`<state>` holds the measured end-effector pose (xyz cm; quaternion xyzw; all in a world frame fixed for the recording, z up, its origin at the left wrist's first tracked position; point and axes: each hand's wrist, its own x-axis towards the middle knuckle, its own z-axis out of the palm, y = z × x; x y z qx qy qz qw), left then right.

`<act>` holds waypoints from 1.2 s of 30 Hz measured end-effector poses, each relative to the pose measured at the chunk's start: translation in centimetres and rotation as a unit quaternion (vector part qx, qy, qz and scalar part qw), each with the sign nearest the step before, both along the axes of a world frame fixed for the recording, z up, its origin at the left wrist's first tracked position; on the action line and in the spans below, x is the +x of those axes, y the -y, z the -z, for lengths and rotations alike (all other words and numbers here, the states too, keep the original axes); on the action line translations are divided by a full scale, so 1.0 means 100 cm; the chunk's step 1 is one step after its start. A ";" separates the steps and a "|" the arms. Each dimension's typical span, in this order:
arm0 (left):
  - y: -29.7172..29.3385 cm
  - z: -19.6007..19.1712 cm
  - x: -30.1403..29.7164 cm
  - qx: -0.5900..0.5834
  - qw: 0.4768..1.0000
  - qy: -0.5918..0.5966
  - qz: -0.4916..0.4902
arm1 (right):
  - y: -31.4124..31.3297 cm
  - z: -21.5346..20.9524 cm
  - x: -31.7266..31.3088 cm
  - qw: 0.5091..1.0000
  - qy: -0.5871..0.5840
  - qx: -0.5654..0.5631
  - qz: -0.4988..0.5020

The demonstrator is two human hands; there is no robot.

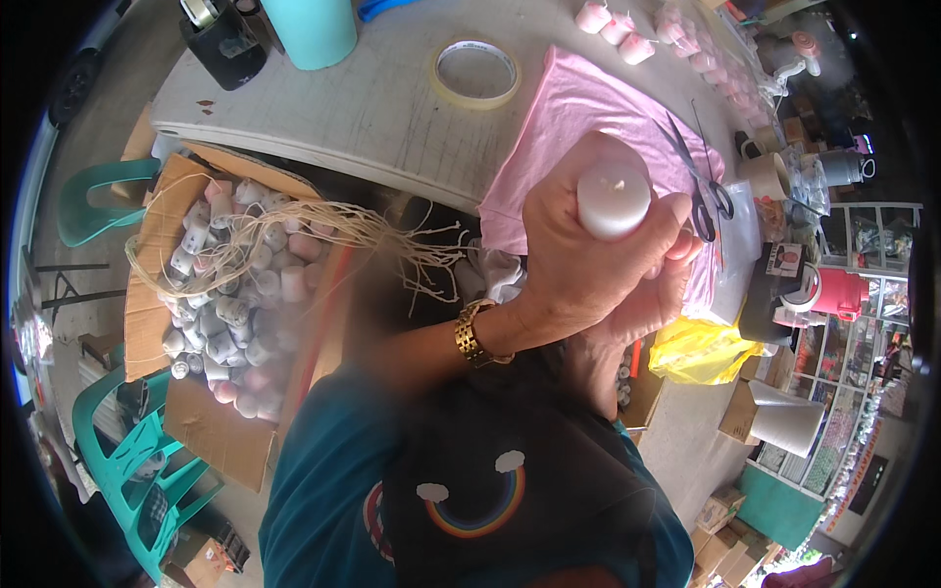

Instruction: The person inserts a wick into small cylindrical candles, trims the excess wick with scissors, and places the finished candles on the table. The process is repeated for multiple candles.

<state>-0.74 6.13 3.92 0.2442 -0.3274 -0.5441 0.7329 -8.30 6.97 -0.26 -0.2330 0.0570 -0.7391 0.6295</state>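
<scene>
A white candle (614, 204) stands in my left hand (573, 260), whose fingers wrap round it. The candle's round top faces up, with a short wick at its middle. Just below and to the right, my right hand (642, 304) has its fingers curled in, close against the left hand. What it grips, if anything, is hidden. Under both hands a pink cloth (549, 127) is spread over the table (363, 108). Black-handled scissors (698, 186) lie on the cloth's right side.
On the left, a cardboard box (147, 323) holds many wrapped candles (235, 312), with a bundle of pale wick strings (333, 220) across it. A tape roll (475, 73), teal cup (310, 29) and pink candles (618, 29) stand farther off. A yellow plastic bag (701, 350) sits right.
</scene>
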 end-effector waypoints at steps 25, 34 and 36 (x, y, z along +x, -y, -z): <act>0.008 0.011 0.004 0.017 1.000 0.018 -0.006 | -0.001 0.004 0.004 0.992 -0.112 0.047 0.036; 0.011 0.021 0.006 -0.009 0.995 0.096 -0.030 | 0.000 0.001 0.005 0.992 -0.119 0.031 0.026; 0.011 0.020 0.006 -0.008 0.994 0.105 -0.024 | 0.000 0.001 0.004 0.991 -0.128 0.041 0.029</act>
